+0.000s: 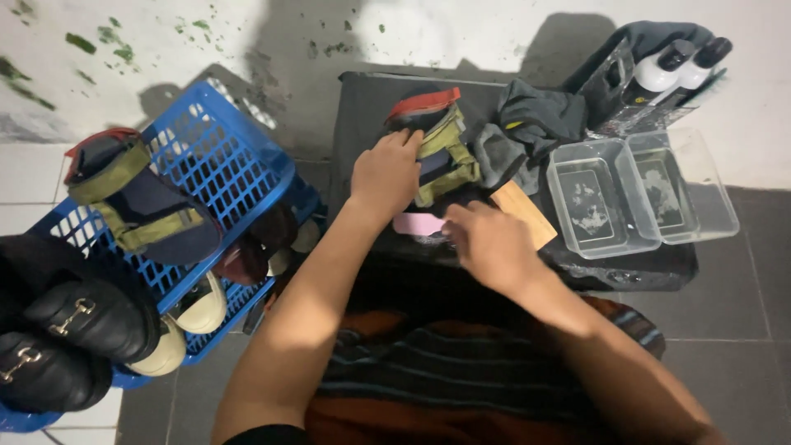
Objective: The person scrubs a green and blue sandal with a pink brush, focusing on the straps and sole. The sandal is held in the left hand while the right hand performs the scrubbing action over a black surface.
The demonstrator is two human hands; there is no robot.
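Two hands on strapped sandal (437, 148): left hand (386, 175) grips upper, steadying it; right hand (488, 243) curled below, grip unclear; clear tubs (638, 194) right of it.

right hand (486, 239): blurred, grip unclear | black loafers (58, 338): cut by left edge | pink item (418, 224): mostly hidden

sandal (432, 140) on table (362, 115), basket (222, 156) left, tubs (638, 194) right
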